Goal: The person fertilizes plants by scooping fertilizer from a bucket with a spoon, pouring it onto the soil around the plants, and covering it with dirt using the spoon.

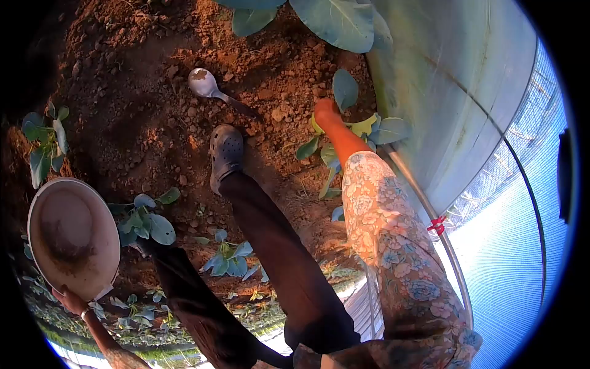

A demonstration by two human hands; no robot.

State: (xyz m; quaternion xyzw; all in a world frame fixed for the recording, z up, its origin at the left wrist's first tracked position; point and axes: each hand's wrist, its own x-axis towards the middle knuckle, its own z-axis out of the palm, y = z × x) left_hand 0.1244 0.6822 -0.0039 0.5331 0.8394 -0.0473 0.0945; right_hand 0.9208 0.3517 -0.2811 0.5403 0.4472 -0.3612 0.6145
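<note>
- Leafy plant (391, 131), right side, beside plastic sheeting (455, 80); right hand (327, 115) among its leaves. Fingertips hidden; grip cannot be told. Hard pulling could tear leaves.
- Basin (74, 230), near left; left hand (72, 301) clamped on its near rim. One-sided hold could let it tip. Dark residue inside, hard to make out.
- Spoon (204, 84), on soil beyond the shoe (227, 150); a forward step could bury it. Handle end lost in shade.

Right hand (327, 114) low — arm (376, 206) outstretched
</note>
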